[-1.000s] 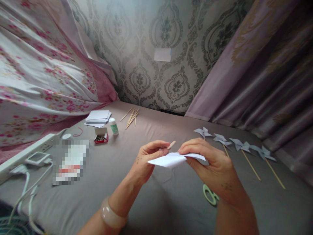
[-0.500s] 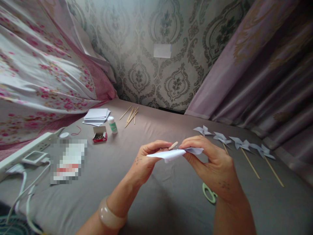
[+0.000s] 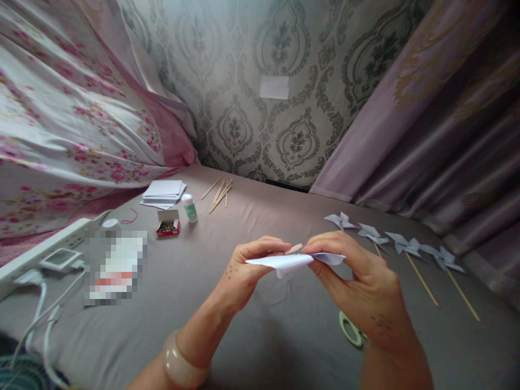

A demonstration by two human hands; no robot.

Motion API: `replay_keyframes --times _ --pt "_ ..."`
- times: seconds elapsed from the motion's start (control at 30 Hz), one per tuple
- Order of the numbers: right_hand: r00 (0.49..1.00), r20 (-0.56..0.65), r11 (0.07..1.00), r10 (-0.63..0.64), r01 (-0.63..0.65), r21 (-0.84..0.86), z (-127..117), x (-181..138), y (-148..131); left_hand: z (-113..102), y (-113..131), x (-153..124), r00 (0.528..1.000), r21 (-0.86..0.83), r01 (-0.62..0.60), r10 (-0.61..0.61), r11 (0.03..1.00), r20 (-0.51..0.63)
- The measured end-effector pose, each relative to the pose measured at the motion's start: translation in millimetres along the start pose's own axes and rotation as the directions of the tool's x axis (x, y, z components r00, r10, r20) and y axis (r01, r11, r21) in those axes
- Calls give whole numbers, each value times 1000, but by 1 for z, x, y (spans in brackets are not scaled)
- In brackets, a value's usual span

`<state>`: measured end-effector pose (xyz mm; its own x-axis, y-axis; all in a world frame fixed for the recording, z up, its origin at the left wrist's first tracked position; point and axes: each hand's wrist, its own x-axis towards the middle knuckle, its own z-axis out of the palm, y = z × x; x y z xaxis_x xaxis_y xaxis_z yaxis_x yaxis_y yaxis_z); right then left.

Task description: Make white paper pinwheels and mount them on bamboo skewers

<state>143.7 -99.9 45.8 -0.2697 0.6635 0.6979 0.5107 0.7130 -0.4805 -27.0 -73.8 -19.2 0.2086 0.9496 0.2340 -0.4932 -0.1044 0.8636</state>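
Both my hands hold a folded white paper piece (image 3: 280, 262) above the grey bed sheet (image 3: 252, 336). My left hand (image 3: 247, 268) pinches its left part, thumb and fingers closed. My right hand (image 3: 357, 281) pinches the right part. The tip of a thin wooden stick (image 3: 293, 248) pokes up between the two thumbs, held against the paper. Which hand grips the stick is hard to tell.
Several finished paper pinwheels on sticks (image 3: 406, 246) lie at the right. Green scissors (image 3: 350, 330) lie under my right wrist. At the back left are a paper stack (image 3: 162, 194), a glue bottle (image 3: 189, 208), a red pin box (image 3: 168, 223) and loose sticks (image 3: 219, 194). A power strip (image 3: 36, 257) with cables lies far left.
The paper has tilted flatter, nearly edge-on to the camera, and the stick tip has slid closer to my right thumb. Both hands kept their grip and place.
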Motion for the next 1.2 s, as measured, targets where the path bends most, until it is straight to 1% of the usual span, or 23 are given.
replay_keyframes --times 0.27,0.43,0.53,0.67,0.83,0.97,1.07,1.2 --pt "1000 -13 1000 -21 21 -21 -1 0 -3 0 2 0 999 29 -16 15 999 35" --pt "999 -20 998 -35 34 -45 -1 0 -4 1 5 -1 999 52 -34 33 998 28" --pt "998 9 997 -70 70 -28 -2 -1 -5 1 9 -2 997 107 -75 72 991 30" --pt "992 39 993 -119 119 -12 -3 0 -8 -2 17 -3 986 188 -163 152 969 71" --pt "993 43 994 -106 107 -21 -1 -1 -10 -3 25 -5 972 290 -235 214 928 100" --pt "994 45 994 -95 97 -49 2 -2 -9 -3 27 -5 954 288 -297 273 910 122" --pt "992 37 991 -117 119 -65 4 -2 -10 -3 28 -5 941 289 -338 311 896 136" --pt "995 14 992 -99 100 -73 8 -1 -6 -5 26 -3 948 303 -319 299 898 112"
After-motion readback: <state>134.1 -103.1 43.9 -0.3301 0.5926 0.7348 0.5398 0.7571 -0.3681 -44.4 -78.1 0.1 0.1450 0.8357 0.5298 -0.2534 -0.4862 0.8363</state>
